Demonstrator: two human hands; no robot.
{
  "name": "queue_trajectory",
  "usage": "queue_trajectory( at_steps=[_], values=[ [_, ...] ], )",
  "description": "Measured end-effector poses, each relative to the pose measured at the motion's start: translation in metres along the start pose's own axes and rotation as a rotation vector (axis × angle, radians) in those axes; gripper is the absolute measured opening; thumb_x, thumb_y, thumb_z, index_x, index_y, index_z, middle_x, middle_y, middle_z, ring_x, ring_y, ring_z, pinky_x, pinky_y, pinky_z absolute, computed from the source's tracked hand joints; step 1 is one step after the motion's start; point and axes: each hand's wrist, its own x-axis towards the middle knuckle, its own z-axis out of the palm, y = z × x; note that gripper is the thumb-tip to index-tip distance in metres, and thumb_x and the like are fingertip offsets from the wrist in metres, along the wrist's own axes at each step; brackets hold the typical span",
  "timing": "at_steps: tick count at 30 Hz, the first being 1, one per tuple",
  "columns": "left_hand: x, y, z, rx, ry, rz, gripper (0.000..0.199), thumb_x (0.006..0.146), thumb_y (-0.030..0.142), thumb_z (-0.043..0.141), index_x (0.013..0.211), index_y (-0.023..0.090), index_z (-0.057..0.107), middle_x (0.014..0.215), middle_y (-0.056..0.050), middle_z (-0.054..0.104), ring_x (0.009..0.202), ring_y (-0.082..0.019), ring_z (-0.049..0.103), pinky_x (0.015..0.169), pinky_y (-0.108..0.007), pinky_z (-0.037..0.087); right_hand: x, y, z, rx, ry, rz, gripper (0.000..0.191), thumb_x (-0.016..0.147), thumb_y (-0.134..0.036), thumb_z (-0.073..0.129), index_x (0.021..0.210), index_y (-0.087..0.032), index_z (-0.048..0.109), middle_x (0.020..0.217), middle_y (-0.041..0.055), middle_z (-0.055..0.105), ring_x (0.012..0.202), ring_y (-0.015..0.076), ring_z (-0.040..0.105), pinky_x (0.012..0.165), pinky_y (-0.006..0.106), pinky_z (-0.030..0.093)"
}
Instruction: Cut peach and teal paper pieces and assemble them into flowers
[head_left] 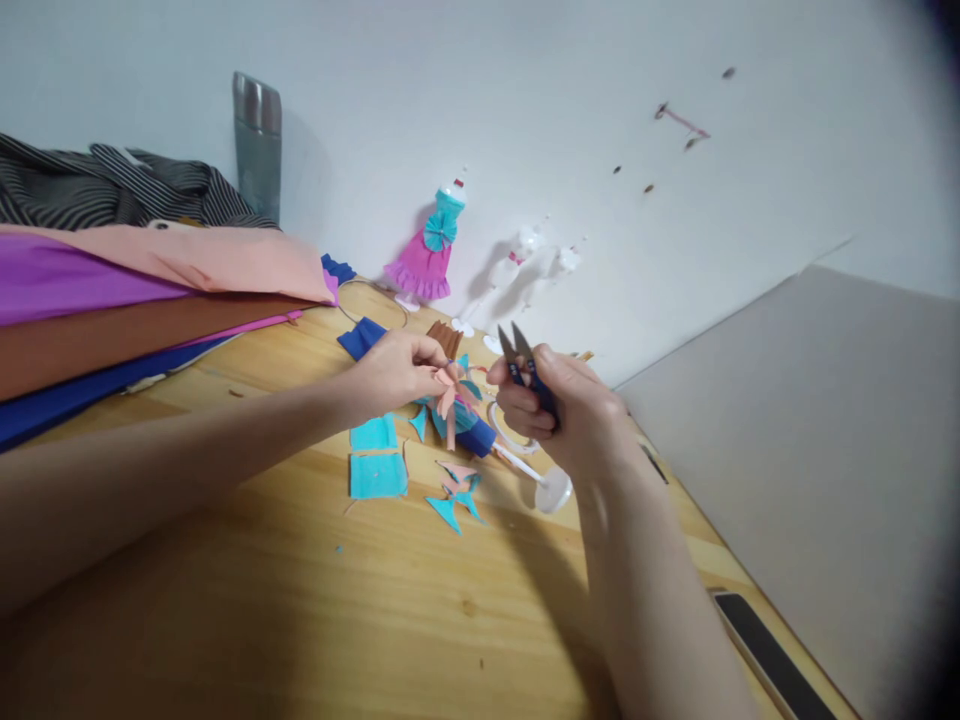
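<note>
Between the fingertips of my left hand (409, 372) is a small peach crepe-paper flower (448, 392) with a strip hanging down like a stem. My right hand (564, 400) is wrapped round dark thread snips (529, 372), whose two blades point up and stand apart from the flower. Under my hands lies a small white mannequin stand (553, 490) on its side, with blue paper (475, 437) around it. Turquoise paper squares (377, 475) and pointed turquoise and peach scraps (448, 512) are on the wooden table (360, 610) nearby.
Crepe-paper sheets (150, 262) are stacked at the left, beside a striped cloth (150, 185) and a grey bottle (258, 150). A mannequin in a pink and turquoise paper dress (427, 262) stands by the wall, near two bare white mannequins (525, 245). A phone (769, 650) lies at the right edge.
</note>
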Motion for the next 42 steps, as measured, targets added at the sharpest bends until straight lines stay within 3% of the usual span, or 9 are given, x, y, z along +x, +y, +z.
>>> queue_trajectory(
  at_steps=[3,6,12,16,20,25,31,42],
  values=[
    [-0.004,0.006,0.003,-0.136,-0.057,-0.076,0.007,0.07,0.012,0.06,0.063,0.013,0.06,0.058,-0.004,0.066,0.061,-0.013,0.063,0.068,-0.028,0.049,-0.001,-0.002,-0.002,-0.107,0.063,-0.093,0.031,0.067,-0.043,0.073,0.072,-0.015,0.059,0.049,-0.009,0.029,0.041,0.0033,0.017,0.04,0.023,0.008],
    [-0.006,0.008,0.005,-0.21,-0.097,-0.104,0.003,0.069,0.012,0.062,0.066,0.013,0.06,0.06,-0.004,0.068,0.059,-0.013,0.063,0.064,-0.027,0.048,0.0,0.001,0.003,-0.236,0.033,-0.08,0.027,0.068,-0.037,0.072,0.068,-0.016,0.056,0.05,-0.0083,0.033,0.041,0.0031,0.018,0.04,0.023,0.01],
    [-0.006,0.007,0.006,-0.176,-0.139,-0.104,0.007,0.069,0.013,0.061,0.063,0.013,0.06,0.058,-0.003,0.067,0.055,-0.011,0.061,0.056,-0.024,0.044,0.004,0.004,0.009,-0.273,0.078,-0.111,0.027,0.069,-0.04,0.071,0.071,-0.016,0.059,0.049,-0.0075,0.034,0.043,0.0052,0.027,0.041,0.024,0.015],
    [-0.005,0.008,0.005,-0.139,-0.161,-0.11,0.009,0.072,0.016,0.062,0.064,0.012,0.061,0.061,-0.005,0.068,0.058,-0.012,0.062,0.057,-0.024,0.044,0.0,0.002,0.002,-0.332,0.128,-0.159,0.028,0.072,-0.042,0.07,0.073,-0.016,0.06,0.052,-0.0075,0.032,0.044,0.0052,0.022,0.042,0.024,0.014],
    [-0.005,0.007,0.004,-0.168,-0.118,-0.098,0.007,0.072,0.015,0.06,0.065,0.013,0.059,0.059,-0.004,0.067,0.057,-0.012,0.062,0.06,-0.025,0.046,-0.009,-0.006,-0.006,-0.365,-0.019,-0.045,0.041,0.081,-0.055,0.056,0.076,-0.015,0.061,0.051,-0.0073,0.028,0.044,0.0063,0.019,0.042,0.025,0.012],
    [-0.005,0.007,0.003,-0.2,-0.102,-0.055,0.004,0.067,0.011,0.061,0.065,0.014,0.06,0.058,-0.002,0.066,0.059,-0.013,0.065,0.065,-0.027,0.05,-0.014,-0.014,-0.009,-0.516,-0.04,0.078,0.044,0.082,-0.056,0.054,0.07,-0.013,0.061,0.049,-0.0071,0.028,0.043,0.0062,0.019,0.041,0.025,0.012],
    [-0.006,0.012,0.005,-0.17,-0.134,-0.065,0.008,0.071,0.011,0.057,0.063,0.013,0.059,0.059,-0.003,0.066,0.061,-0.016,0.067,0.067,-0.03,0.053,-0.01,-0.013,-0.005,-0.483,-0.07,0.105,0.045,0.078,-0.058,0.058,0.064,-0.015,0.056,0.048,-0.0072,0.028,0.043,0.0062,0.019,0.041,0.025,0.011],
    [-0.003,0.004,0.006,-0.063,-0.087,-0.03,0.009,0.07,0.007,0.057,0.066,0.014,0.059,0.054,0.0,0.065,0.054,-0.012,0.064,0.059,-0.024,0.051,-0.009,-0.008,-0.005,-0.339,-0.056,0.087,0.045,0.077,-0.059,0.059,0.067,-0.015,0.057,0.048,-0.0069,0.03,0.042,0.0057,0.019,0.042,0.026,0.008]
  ],
)
